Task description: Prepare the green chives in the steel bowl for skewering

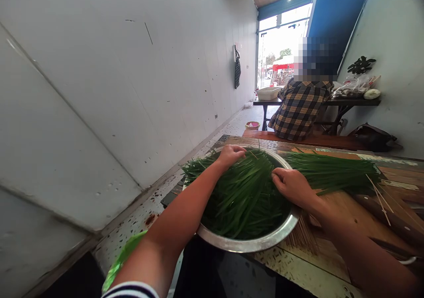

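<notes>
A metal bowl (232,244) full of long green chives (245,196) stands at the table edge before me. My left hand (231,155) reaches over the bowl's far side, fingertips pinched at a thin bamboo skewer (253,154) that lies across the chives. At the bowl's right side, my right hand (289,184) is closed, with thumb and curled fingers at the edge of a fanned bunch of chives; part of its grip is hidden. More chives (334,170) lie in a pile on the table to the right.
Bamboo skewers (302,236) lie beside the bowl, and a few loose ones (380,200) near a riveted brown knife handle (391,214). A person in a plaid shirt (301,108) sits beyond on a bench. A white wall (115,90) runs along the left.
</notes>
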`<control>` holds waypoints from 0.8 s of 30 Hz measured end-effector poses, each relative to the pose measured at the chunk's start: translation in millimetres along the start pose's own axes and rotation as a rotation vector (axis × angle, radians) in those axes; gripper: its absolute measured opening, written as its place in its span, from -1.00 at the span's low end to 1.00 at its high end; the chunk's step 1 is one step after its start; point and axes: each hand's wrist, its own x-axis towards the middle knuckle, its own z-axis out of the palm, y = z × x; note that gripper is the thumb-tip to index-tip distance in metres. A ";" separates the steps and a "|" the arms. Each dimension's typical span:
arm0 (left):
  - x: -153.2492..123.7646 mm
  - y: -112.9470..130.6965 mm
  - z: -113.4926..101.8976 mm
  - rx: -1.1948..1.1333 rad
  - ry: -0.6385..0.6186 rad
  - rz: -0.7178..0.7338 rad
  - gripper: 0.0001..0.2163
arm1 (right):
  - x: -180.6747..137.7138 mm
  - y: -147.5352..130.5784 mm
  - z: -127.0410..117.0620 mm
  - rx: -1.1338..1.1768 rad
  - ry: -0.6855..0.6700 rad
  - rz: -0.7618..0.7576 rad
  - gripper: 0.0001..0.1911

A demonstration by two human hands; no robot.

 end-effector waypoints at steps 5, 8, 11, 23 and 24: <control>-0.2 3.4 0.3 -0.123 0.007 -0.054 -0.82 | 0.0 -0.1 -0.3 -0.004 -0.004 -0.004 -0.67; 1.1 3.4 -0.3 -0.152 0.000 -0.051 -0.85 | 0.1 0.6 0.0 0.002 -0.002 0.001 -0.67; 1.5 3.8 0.0 -0.165 -0.024 -0.068 -0.89 | 0.1 1.2 0.0 -0.001 -0.004 0.001 -0.67; 4.3 -0.1 1.5 -0.136 -0.042 -0.042 -0.78 | 0.5 1.5 0.6 -0.004 -0.001 -0.002 -0.66; 4.5 -0.5 1.7 -0.125 -0.041 -0.042 -0.76 | 0.3 1.1 0.2 -0.005 -0.001 0.000 -0.66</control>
